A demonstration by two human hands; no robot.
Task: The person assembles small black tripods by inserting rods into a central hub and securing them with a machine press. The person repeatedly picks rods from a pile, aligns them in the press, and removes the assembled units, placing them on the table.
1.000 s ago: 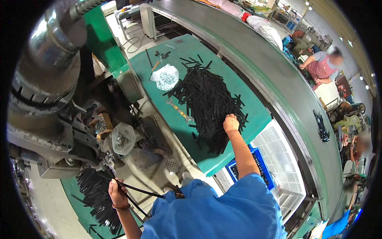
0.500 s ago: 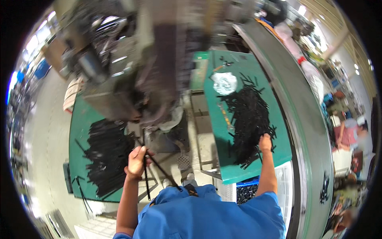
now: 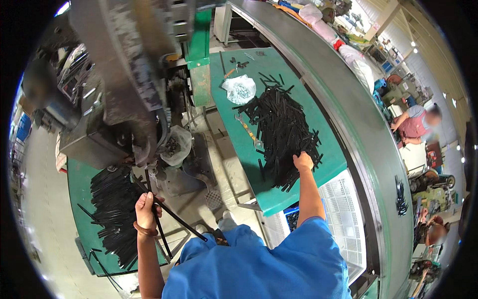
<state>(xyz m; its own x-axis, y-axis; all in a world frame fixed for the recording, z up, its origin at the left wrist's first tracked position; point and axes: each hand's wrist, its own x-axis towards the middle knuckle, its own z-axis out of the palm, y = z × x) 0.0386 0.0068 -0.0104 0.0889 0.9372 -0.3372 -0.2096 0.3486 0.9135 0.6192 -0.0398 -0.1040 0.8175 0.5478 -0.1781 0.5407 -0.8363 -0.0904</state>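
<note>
My left hand is closed around black strips; two long ones cross at the fingers and slant down toward my lap. Just above it is the lower end of a worn metal press. To its left, a heap of long black strips lies on a green table. My right hand reaches to the near right side of a pile of short black strips on the right green table. Its fingers are curled, and what they pinch is hidden.
A wrench and a clear bag of small metal parts lie beside the short strips. A white basket stands below the right table. A long conveyor-like ledge runs along the right. A pedal sits on the floor.
The view has swung right, so everything appears shifted left. My left hand still holds the strips under the press. My right hand remains at the pile of short strips.
</note>
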